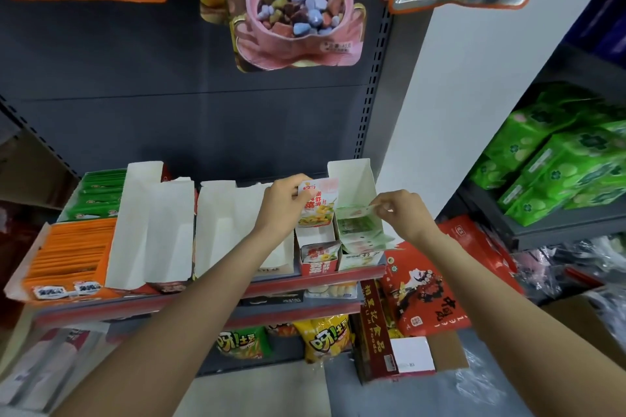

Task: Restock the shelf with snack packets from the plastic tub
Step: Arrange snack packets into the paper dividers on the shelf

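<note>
Two bare forearms reach over the red-edged shelf (210, 294) toward a pair of open display cartons at its right end. Left hand (283, 201) has its fingers clamped on a red-and-white snack packet (316, 203), held upright above the red carton (318, 259). Right hand (398, 210) pinches the top edge of a green snack packet (354, 213) standing in the green carton (359, 256) just beside it. No plastic tub is visible. Several green packets lean out over that carton's front lip; a careless push could likely tip them off the shelf onto the red box (423, 288) below. Left of the red carton, white cardboard dividers (152, 227) stand open.
</note>
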